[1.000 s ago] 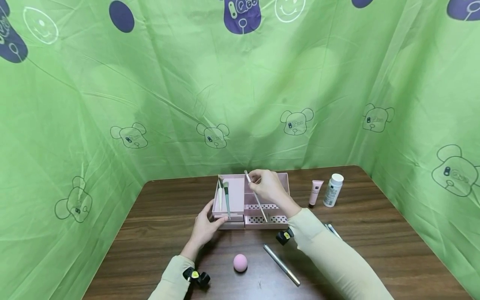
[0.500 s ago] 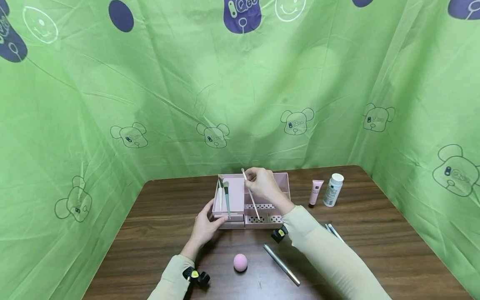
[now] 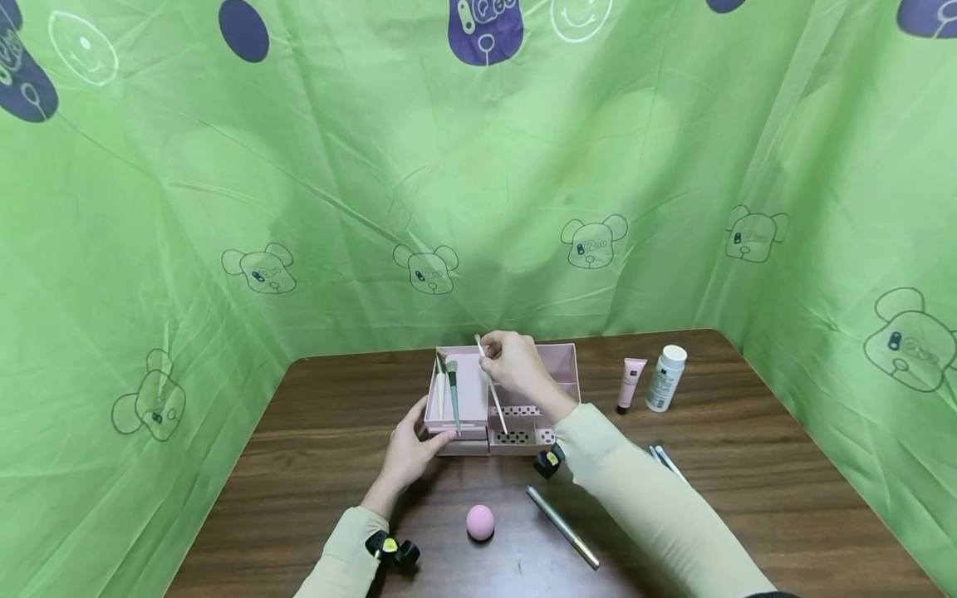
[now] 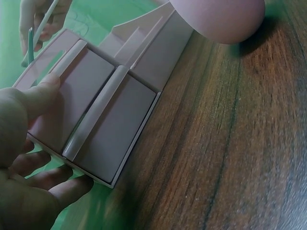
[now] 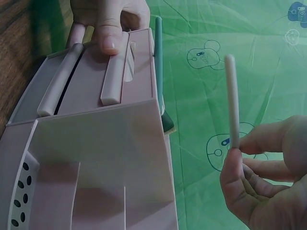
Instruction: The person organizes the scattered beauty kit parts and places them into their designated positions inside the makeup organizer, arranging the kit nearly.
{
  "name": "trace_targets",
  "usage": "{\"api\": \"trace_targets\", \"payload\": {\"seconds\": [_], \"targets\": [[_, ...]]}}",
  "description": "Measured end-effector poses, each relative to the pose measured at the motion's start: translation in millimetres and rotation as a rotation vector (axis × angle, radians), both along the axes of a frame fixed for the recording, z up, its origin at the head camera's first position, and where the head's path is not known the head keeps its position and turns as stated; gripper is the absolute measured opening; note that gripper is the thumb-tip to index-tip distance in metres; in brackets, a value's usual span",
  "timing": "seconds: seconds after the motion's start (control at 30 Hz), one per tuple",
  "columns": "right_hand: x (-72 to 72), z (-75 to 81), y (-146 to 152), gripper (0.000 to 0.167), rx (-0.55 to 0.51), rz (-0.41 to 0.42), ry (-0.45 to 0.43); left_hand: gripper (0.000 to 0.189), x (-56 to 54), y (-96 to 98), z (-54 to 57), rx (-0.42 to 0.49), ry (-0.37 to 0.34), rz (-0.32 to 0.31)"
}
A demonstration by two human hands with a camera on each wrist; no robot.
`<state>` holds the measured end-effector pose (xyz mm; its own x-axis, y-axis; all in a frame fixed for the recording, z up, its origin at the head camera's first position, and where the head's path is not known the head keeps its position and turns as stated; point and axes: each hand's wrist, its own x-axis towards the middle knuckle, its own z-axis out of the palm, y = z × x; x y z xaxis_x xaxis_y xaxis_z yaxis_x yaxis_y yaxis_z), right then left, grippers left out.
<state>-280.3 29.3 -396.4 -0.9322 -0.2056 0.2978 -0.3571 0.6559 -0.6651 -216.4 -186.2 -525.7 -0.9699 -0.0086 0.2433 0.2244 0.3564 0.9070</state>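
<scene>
A pink makeup organizer box [image 3: 469, 389] stands near the table's back edge, with drawers at its left and open compartments at its right. My left hand [image 3: 407, 453] holds its front left corner, thumb on the upper drawer's handle [image 4: 67, 62] and fingers along the side. My right hand [image 3: 517, 365] pinches a slim white-handled makeup brush [image 3: 497, 404] between thumb and fingers, tilted above the box. In the right wrist view the brush handle [image 5: 232, 100] is apart from the box. A green brush [image 3: 453, 399] and a white brush [image 3: 440, 397] lie on the box's top left.
A pink ball [image 3: 480, 522] and a silver pen-like tube [image 3: 562, 526] lie in front of the box. To the right stand a pink squeeze tube [image 3: 631, 384] and a white bottle [image 3: 666, 379]. Thin pale sticks [image 3: 668, 462] lie partly behind the right sleeve. Green cloth hangs around the table.
My right hand has moved left with the white-handled brush, from over the right compartments toward the box's left section. My left hand has stayed on the box.
</scene>
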Motion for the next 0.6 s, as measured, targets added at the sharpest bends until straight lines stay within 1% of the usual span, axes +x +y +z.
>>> {"api": "trace_targets", "payload": {"seconds": [0.2,0.33,0.43,0.6], "targets": [[-2.8,3.3,-7,0.033,0.006,-0.018,-0.004,0.085,-1.2,-0.8,-0.4,0.008,-0.007,-0.005],[-4.2,4.6,-10,0.036,-0.001,-0.031,-0.033,0.084,-0.3,0.1,-0.5,0.005,-0.005,-0.003],[-5.5,4.4,-13,0.038,-0.006,-0.03,-0.061,0.084,-0.1,-0.1,-0.6,0.005,-0.002,0.001],[-8.3,1.5,-15,0.037,-0.017,-0.033,-0.075,0.085,0.2,-0.4,-1.2,0.014,-0.003,-0.003]]}}
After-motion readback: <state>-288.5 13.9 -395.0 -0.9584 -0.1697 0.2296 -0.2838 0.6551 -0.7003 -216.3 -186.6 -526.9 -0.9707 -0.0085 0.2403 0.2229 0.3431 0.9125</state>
